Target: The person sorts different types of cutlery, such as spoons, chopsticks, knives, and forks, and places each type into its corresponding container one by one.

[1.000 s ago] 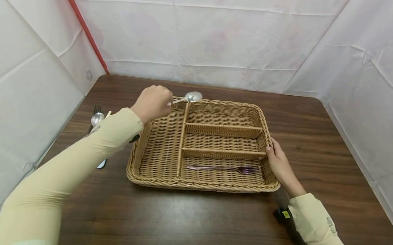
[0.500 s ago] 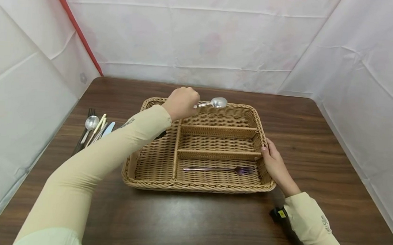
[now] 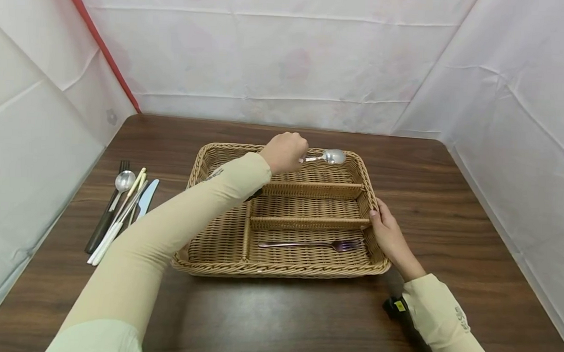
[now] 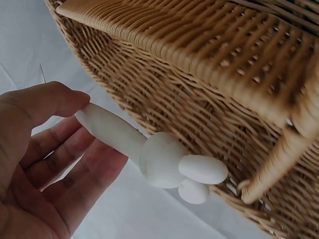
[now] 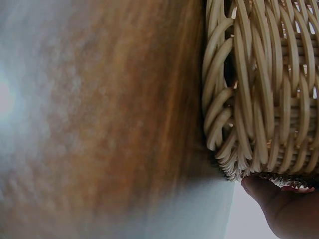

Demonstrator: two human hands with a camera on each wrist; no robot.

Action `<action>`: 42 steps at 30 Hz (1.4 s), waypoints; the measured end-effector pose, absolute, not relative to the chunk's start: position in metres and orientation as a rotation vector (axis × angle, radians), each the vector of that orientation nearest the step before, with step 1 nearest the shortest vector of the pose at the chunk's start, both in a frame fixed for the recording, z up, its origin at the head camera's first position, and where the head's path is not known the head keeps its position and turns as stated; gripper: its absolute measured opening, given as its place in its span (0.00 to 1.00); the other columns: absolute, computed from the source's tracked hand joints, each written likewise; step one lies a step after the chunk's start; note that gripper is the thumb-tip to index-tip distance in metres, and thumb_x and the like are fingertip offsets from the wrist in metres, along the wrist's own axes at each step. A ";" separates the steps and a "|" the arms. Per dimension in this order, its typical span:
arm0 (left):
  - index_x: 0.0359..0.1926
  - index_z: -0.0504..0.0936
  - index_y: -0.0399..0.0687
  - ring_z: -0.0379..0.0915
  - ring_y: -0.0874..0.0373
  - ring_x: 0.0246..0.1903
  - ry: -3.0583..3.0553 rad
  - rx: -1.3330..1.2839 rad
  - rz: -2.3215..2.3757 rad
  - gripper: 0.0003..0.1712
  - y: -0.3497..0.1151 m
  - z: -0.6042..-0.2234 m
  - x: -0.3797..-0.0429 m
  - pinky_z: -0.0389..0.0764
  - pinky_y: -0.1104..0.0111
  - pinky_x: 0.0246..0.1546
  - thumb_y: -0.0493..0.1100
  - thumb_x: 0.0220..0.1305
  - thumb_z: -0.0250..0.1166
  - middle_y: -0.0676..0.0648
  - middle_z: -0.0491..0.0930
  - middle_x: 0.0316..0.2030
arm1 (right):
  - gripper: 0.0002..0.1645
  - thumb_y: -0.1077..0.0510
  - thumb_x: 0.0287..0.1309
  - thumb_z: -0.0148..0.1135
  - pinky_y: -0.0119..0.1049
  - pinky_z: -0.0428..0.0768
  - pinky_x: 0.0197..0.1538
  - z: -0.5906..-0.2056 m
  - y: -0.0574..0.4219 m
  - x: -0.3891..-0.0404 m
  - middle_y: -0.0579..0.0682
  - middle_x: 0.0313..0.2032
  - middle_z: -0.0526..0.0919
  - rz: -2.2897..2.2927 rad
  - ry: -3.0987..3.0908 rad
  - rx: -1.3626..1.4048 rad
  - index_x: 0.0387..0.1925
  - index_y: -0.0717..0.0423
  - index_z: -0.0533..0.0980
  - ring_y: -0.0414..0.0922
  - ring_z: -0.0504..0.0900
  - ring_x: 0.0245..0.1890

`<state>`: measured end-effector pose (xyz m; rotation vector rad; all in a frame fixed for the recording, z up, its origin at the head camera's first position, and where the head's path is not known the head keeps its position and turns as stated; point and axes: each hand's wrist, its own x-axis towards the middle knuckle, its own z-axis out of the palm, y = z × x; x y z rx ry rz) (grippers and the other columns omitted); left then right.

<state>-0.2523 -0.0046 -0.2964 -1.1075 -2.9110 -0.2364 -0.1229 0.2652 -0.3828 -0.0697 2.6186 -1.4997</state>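
My left hand [image 3: 285, 152] pinches a spoon [image 3: 335, 157] above the back right compartment of the wicker basket [image 3: 278, 272]. The spoon's shiny bowl points right. Up close in the left wrist view, its white handle [image 4: 112, 129] ends in a rabbit-head shape, held between thumb and fingers of the left hand [image 4: 55, 154]. At the basket's right side, my right hand [image 3: 390, 236] grips the rim, thumb on top. The right wrist view shows only part of the right hand [image 5: 281, 204] at the woven edge [image 5: 249, 99]. A purplish fork [image 3: 312, 244] lies in the front right compartment.
Left of the basket on the dark wooden table [image 3: 275, 323] lie a black-handled fork [image 3: 105, 218], a round metal spoon [image 3: 125, 180], a knife with a pale blue blade [image 3: 147, 196] and several other slim utensils. White cloth [image 3: 268, 54] walls surround the table.
My left hand has carried the spoon rightward from the basket's back left to over the back right compartment, uncovering utensils at left. The right hand keeps its grip; the head view has shifted slightly.
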 end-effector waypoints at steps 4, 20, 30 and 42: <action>0.26 0.80 0.44 0.69 0.57 0.26 -2.942 -1.114 -0.232 0.05 0.001 -0.301 -0.255 0.76 0.64 0.33 0.31 0.55 0.62 0.48 0.79 0.26 | 0.32 0.57 0.75 0.34 0.58 0.51 0.66 -0.383 0.263 -0.123 0.72 0.68 0.51 -1.500 2.629 -0.066 0.72 0.66 0.43 0.64 0.49 0.69; 0.26 0.78 0.44 0.73 0.55 0.30 -3.076 -1.094 -0.188 0.05 0.010 -0.325 -0.268 0.76 0.63 0.36 0.34 0.58 0.63 0.47 0.78 0.30 | 0.32 0.57 0.75 0.34 0.59 0.53 0.66 -0.384 0.259 -0.123 0.72 0.68 0.51 -1.525 2.611 -0.070 0.72 0.66 0.42 0.64 0.50 0.68; 0.19 0.68 0.48 0.63 0.56 0.25 -3.122 -1.113 -0.109 0.15 0.014 -0.340 -0.271 0.70 0.64 0.33 0.32 0.62 0.57 0.50 0.69 0.22 | 0.32 0.54 0.75 0.34 0.60 0.53 0.65 -0.386 0.259 -0.122 0.71 0.69 0.50 -1.521 2.614 -0.068 0.73 0.64 0.42 0.65 0.50 0.68; 0.20 0.73 0.47 0.64 0.56 0.25 -3.161 -1.091 -0.118 0.15 0.017 -0.345 -0.274 0.68 0.64 0.34 0.31 0.63 0.57 0.48 0.76 0.23 | 0.31 0.57 0.75 0.34 0.57 0.52 0.66 -0.384 0.259 -0.125 0.71 0.68 0.53 -1.490 2.643 -0.054 0.72 0.66 0.45 0.63 0.51 0.68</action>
